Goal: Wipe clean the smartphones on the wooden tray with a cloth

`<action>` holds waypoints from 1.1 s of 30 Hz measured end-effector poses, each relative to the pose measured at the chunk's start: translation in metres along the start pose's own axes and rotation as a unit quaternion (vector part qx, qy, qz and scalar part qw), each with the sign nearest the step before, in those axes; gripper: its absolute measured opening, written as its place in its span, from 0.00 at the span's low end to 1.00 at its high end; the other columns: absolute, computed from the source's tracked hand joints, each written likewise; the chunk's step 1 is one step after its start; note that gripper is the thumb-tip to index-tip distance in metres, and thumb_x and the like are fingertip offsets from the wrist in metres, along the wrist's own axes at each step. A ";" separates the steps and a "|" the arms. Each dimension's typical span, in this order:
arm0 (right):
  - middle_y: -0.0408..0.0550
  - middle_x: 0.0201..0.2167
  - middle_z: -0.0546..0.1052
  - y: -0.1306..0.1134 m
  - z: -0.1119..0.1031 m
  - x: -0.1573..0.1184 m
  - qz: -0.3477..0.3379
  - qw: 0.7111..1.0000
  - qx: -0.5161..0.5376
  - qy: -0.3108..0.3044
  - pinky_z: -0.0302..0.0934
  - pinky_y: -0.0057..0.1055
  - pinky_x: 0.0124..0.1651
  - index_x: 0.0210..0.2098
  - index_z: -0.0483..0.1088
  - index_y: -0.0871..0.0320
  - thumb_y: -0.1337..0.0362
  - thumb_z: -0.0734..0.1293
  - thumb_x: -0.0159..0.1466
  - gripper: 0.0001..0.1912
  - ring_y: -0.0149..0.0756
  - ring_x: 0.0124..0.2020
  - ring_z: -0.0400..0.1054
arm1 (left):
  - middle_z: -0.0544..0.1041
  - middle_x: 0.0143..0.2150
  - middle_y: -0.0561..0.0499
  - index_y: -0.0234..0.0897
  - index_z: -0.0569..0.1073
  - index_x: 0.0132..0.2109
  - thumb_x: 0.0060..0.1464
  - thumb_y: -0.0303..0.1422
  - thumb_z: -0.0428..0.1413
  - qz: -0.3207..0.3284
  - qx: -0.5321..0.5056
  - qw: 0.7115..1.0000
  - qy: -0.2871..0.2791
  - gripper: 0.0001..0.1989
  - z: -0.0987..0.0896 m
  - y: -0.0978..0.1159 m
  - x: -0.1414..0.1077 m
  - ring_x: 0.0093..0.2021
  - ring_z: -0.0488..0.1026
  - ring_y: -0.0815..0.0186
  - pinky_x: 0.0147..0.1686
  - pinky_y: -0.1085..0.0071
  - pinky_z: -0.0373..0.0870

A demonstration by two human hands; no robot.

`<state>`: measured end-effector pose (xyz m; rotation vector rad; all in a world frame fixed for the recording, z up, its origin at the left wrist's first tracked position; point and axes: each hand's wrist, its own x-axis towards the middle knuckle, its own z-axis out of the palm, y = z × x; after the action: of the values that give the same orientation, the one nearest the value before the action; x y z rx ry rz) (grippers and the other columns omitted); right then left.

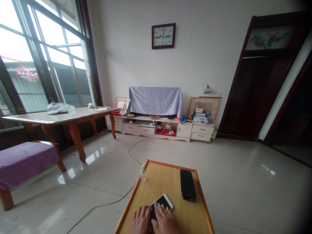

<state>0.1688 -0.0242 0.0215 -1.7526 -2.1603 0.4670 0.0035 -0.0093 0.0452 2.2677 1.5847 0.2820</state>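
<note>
A white phone with a black screen point(165, 200) lies at an angle on the wooden table point(161, 175), partly covered by my hands. My left hand point(141, 220) rests at its left edge, fingers close together and bent; whether they grip the edge is hidden. My right hand point(163, 219) lies over the screen with its fingers stretched out, and a small greyish piece shows by its fingertips. A black phone point(187, 185) lies at the table's right side. Near the back left edge stands a small clear bottle with a green top point(143, 174).
A cable point(104, 204) runs across the floor left of the table. Further left are a bench with a purple cloth point(26, 159) and a long table point(60, 117). A low white cabinet point(138, 130) stands along the far wall.
</note>
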 end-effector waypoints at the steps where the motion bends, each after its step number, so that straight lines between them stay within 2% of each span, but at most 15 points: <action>1: 0.57 0.67 0.64 0.000 -0.006 0.002 0.014 1.000 -0.007 0.020 0.55 0.48 0.69 0.65 0.67 0.60 0.52 0.57 0.72 0.29 0.52 0.69 0.58 | 0.73 0.62 0.43 0.40 0.72 0.61 0.52 0.35 0.53 0.004 0.001 1.000 0.006 0.28 -0.002 0.002 -0.002 0.62 0.66 0.54 0.60 0.60 0.56; 5: 0.60 0.67 0.64 0.003 -0.024 0.012 0.082 0.993 -0.051 0.074 0.54 0.49 0.70 0.65 0.67 0.65 0.53 0.55 0.73 0.30 0.53 0.69 0.57 | 0.74 0.61 0.43 0.41 0.73 0.59 0.51 0.39 0.55 0.005 -0.003 0.999 0.032 0.27 -0.006 0.009 -0.006 0.61 0.66 0.52 0.60 0.59 0.56; 7: 0.60 0.67 0.64 0.001 -0.018 0.012 0.075 0.994 -0.047 0.066 0.55 0.49 0.69 0.65 0.67 0.64 0.53 0.55 0.73 0.30 0.53 0.69 0.57 | 0.74 0.61 0.43 0.42 0.73 0.59 0.51 0.38 0.55 -0.001 -0.005 1.000 0.031 0.27 -0.005 0.008 -0.005 0.62 0.66 0.53 0.60 0.60 0.56; 11: 0.54 0.67 0.65 -0.007 0.008 0.007 0.013 1.000 -0.008 0.012 0.55 0.45 0.70 0.65 0.68 0.58 0.54 0.59 0.71 0.27 0.51 0.68 0.59 | 0.73 0.63 0.45 0.44 0.71 0.62 0.54 0.33 0.52 -0.011 -0.004 1.000 0.002 0.27 0.000 0.002 0.000 0.63 0.65 0.56 0.61 0.61 0.56; 13: 0.52 0.67 0.65 -0.009 0.010 0.006 0.013 1.000 -0.001 0.023 0.54 0.45 0.70 0.65 0.68 0.57 0.55 0.58 0.71 0.26 0.49 0.68 0.60 | 0.73 0.62 0.46 0.44 0.71 0.61 0.55 0.33 0.51 -0.010 -0.007 1.000 0.003 0.26 0.000 0.002 0.000 0.62 0.66 0.57 0.60 0.61 0.56; 16: 0.55 0.68 0.65 -0.004 -0.006 0.013 0.044 0.997 -0.018 0.067 0.53 0.46 0.70 0.66 0.67 0.61 0.56 0.55 0.73 0.27 0.50 0.69 0.59 | 0.74 0.60 0.45 0.44 0.73 0.58 0.53 0.38 0.54 -0.002 -0.010 1.000 0.021 0.25 -0.004 0.007 -0.003 0.60 0.66 0.55 0.60 0.60 0.56; 18: 0.59 0.67 0.65 0.001 -0.018 0.018 0.076 0.993 -0.042 0.076 0.54 0.48 0.70 0.66 0.66 0.64 0.55 0.54 0.73 0.29 0.51 0.69 0.59 | 0.74 0.60 0.45 0.43 0.73 0.57 0.50 0.40 0.56 -0.001 -0.010 1.000 0.027 0.26 -0.006 0.009 -0.005 0.60 0.66 0.53 0.60 0.60 0.56; 20: 0.60 0.67 0.64 0.003 -0.021 0.022 0.093 0.991 -0.053 0.077 0.54 0.49 0.70 0.66 0.66 0.65 0.55 0.55 0.73 0.29 0.52 0.69 0.58 | 0.74 0.59 0.45 0.42 0.73 0.57 0.49 0.40 0.57 -0.001 -0.013 0.999 0.029 0.27 -0.007 0.010 -0.005 0.60 0.66 0.53 0.59 0.60 0.56; 25: 0.51 0.68 0.64 -0.009 0.003 0.020 0.030 0.998 -0.002 0.051 0.50 0.43 0.72 0.66 0.67 0.58 0.60 0.56 0.72 0.26 0.46 0.70 0.57 | 0.74 0.60 0.45 0.43 0.73 0.59 0.50 0.36 0.55 -0.008 -0.023 1.000 0.004 0.28 -0.003 0.005 0.000 0.60 0.66 0.55 0.58 0.62 0.56; 27: 0.50 0.68 0.64 -0.013 0.006 0.021 0.020 0.999 0.015 0.039 0.49 0.42 0.72 0.65 0.68 0.58 0.61 0.56 0.72 0.25 0.45 0.70 0.57 | 0.74 0.60 0.46 0.43 0.72 0.60 0.50 0.36 0.54 -0.007 -0.025 1.000 0.006 0.28 -0.003 0.005 0.001 0.60 0.66 0.55 0.58 0.62 0.56; 31: 0.53 0.69 0.63 -0.012 -0.010 0.026 0.043 0.998 0.017 0.045 0.46 0.42 0.73 0.67 0.65 0.60 0.57 0.59 0.70 0.28 0.47 0.71 0.55 | 0.74 0.59 0.43 0.40 0.74 0.58 0.55 0.41 0.52 -0.010 -0.014 0.999 0.040 0.24 -0.003 0.010 -0.001 0.60 0.67 0.54 0.59 0.60 0.56; 33: 0.53 0.70 0.62 -0.009 -0.022 0.028 0.052 0.998 0.007 0.035 0.45 0.43 0.73 0.68 0.63 0.61 0.60 0.59 0.69 0.30 0.47 0.71 0.54 | 0.74 0.60 0.42 0.40 0.73 0.59 0.54 0.41 0.53 -0.014 -0.005 0.999 0.037 0.26 -0.004 0.012 -0.002 0.60 0.66 0.53 0.59 0.60 0.56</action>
<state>0.1656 0.0028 0.0465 -1.8526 -2.0204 0.4387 0.0114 -0.0139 0.0537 2.2486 1.6470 0.3685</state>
